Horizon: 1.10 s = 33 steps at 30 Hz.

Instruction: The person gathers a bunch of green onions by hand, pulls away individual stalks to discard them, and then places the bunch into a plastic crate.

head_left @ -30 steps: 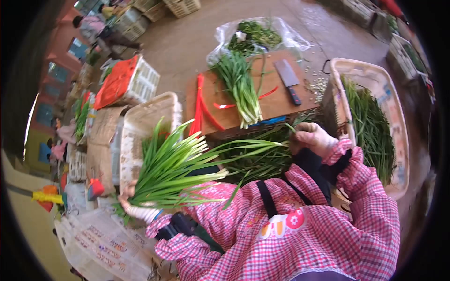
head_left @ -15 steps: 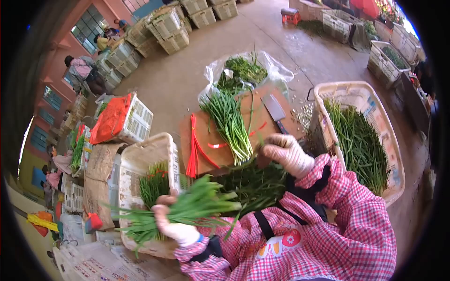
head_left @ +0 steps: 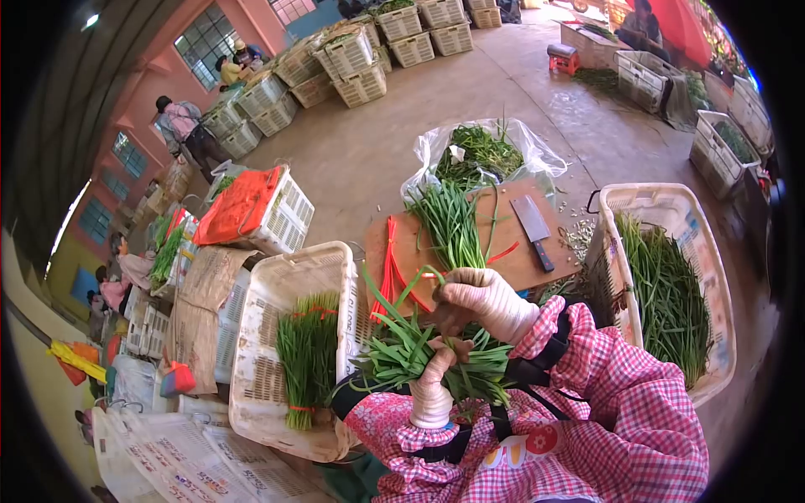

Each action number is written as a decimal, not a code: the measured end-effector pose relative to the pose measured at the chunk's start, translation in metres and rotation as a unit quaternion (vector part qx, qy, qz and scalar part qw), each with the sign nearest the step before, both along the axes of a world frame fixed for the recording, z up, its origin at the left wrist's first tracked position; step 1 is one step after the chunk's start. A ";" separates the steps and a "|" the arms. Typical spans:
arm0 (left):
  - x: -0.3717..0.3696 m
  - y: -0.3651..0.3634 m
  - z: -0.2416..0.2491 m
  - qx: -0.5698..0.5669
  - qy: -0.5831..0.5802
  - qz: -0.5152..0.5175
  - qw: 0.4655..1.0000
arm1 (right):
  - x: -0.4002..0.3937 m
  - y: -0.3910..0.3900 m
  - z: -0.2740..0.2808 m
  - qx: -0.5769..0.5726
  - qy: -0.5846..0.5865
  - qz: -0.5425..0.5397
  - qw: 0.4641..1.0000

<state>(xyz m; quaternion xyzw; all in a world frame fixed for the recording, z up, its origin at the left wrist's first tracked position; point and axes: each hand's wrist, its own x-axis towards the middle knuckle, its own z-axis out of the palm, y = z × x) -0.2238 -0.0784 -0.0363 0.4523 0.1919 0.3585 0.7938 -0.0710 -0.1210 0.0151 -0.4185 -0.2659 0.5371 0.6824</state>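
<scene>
My left hand (head_left: pixel 432 392), its fingers wrapped with pale tape, is closed round a loose bunch of garlic chives (head_left: pixel 387 350) held in front of my checked smock. Just above it, my right hand (head_left: pixel 486 302), also taped, pinches long green chive leaves at the top of the bunch. Its fingertips are partly hidden. Beyond the hands lies a brown board (head_left: pixel 501 245). On it are another bunch of chives (head_left: pixel 453 225), red tie strips (head_left: pixel 388 261) and a cleaver (head_left: pixel 531 222) with a dark handle.
At left, a white crate (head_left: pixel 243 373) holds chives tied with red bands (head_left: pixel 312 356). A second crate (head_left: pixel 728 356), full of loose chives (head_left: pixel 667 293), stands at right. A plastic bag (head_left: pixel 541 159) of greens sits behind the board. People and stacked crates (head_left: pixel 360 88) are farther back.
My left hand has brought the chives rightward from over the left crate to below my right hand. The right hand has moved down slightly to meet the leaves. The view has shifted.
</scene>
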 end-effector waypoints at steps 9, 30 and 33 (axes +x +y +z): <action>-0.003 0.016 -0.005 0.048 -0.045 -0.022 0.998 | 0.062 -0.027 0.031 0.199 0.081 -0.144 0.966; -0.025 0.041 -0.003 -0.087 0.032 0.107 0.990 | 0.038 0.022 0.027 0.019 -0.155 -0.065 0.986; -0.060 0.077 -0.025 -0.147 -0.027 0.156 0.976 | 0.076 0.028 0.064 0.097 -0.187 -0.188 0.959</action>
